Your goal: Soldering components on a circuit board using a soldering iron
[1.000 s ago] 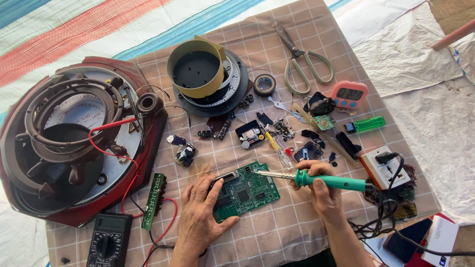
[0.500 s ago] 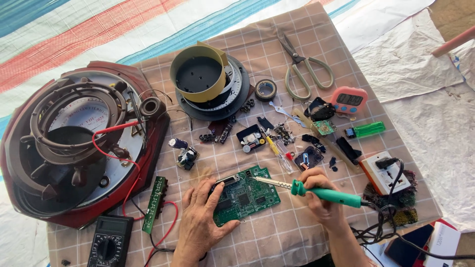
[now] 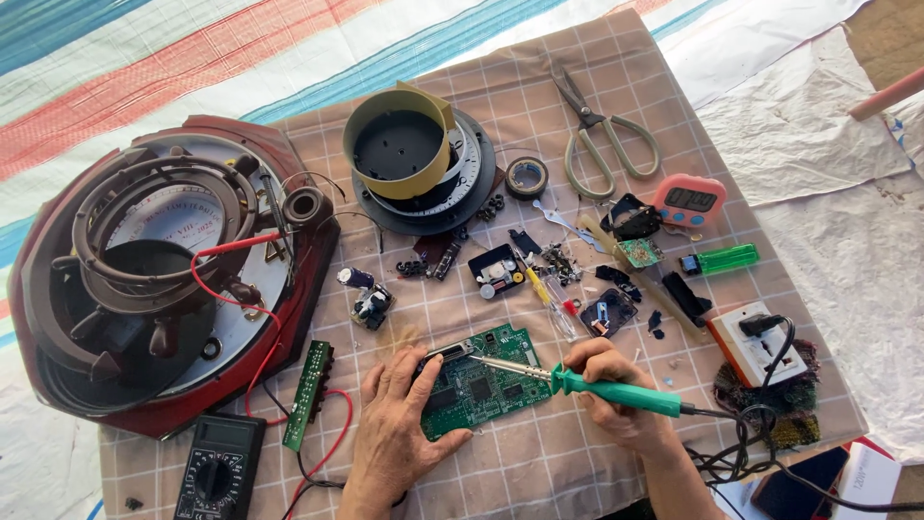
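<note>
**Soldering iron tip on a green circuit board**

The left hand [image 3: 399,424] lies flat on the green circuit board [image 3: 481,390], fingers spread and pressing its left edge down onto the checked cloth [image 3: 539,462] that covers the worktop. The right hand [image 3: 611,385] has its fingers clamped round the green-handled soldering iron [image 3: 602,388], whose metal tip reaches toward 10 o'clock and meets the board's upper edge near a grey connector. The board sits at the lower middle of the cloth, between the two hands.

At 12 o'clock from the board stands an open round housing with a yellow wall [image 3: 397,144]; inside it only a black disc with small holes shows. It rests on a wider black ring [image 3: 462,197]. At 9 to 10 o'clock lies a large red-rimmed appliance base [image 3: 159,279], open, holding brown coil supports and a red wire. A narrow green strip board [image 3: 308,395] lies just beside the left hand at 9 o'clock, and a black multimeter [image 3: 219,472] sits at 8 o'clock. Scissors [image 3: 602,135], a pink timer [image 3: 689,200], a green lighter [image 3: 727,258] and a white socket block [image 3: 760,345] lie toward 1 to 3 o'clock.
</note>
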